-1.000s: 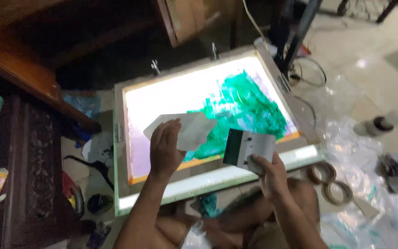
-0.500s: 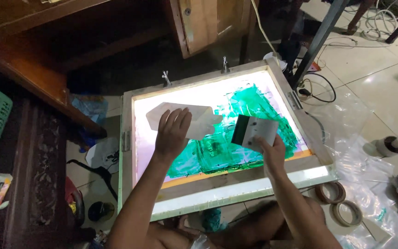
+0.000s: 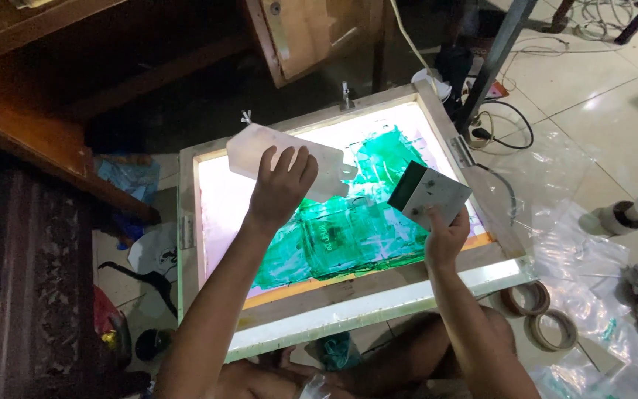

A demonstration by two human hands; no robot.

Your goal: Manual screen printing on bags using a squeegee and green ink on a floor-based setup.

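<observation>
**Q:** What did each hand hold in this view from the head camera?

**A:** The left hand (image 3: 280, 186) was closed over the top of a whitish plastic bottle (image 3: 283, 159), which lay tilted on its side, its narrow end toward the right hand. The right hand (image 3: 445, 238) gripped the lower edge of a flat pale scraper (image 3: 432, 193) with a dark green-stained edge on its left side; the blade stood up above the fingers, tilted.

**Q:** What lay beneath the hands?

**A:** A wooden printing frame (image 3: 319, 298) with a mesh screen lit from below. Both hands were over the screen, and whether the bottle or the scraper touched it cannot be told. A smeared patch of green ink (image 3: 348, 229) spread across the screen between and below the two hands, reaching up behind the scraper. The part of the screen left of the left forearm glowed bare and pinkish white.

**Q:** What stood around the hands?

**A:** To the right of the right forearm, two rolls of brown tape (image 3: 537, 314) lay on clear plastic sheeting (image 3: 592, 281) on the tiled floor. Farther right stood a small dark bottle with a round white top (image 3: 629, 214). Beyond the frame, above the right hand, cables (image 3: 507, 122) ran past a metal leg. Well left of the left arm stood dark carved wooden furniture (image 3: 35, 273).
</observation>
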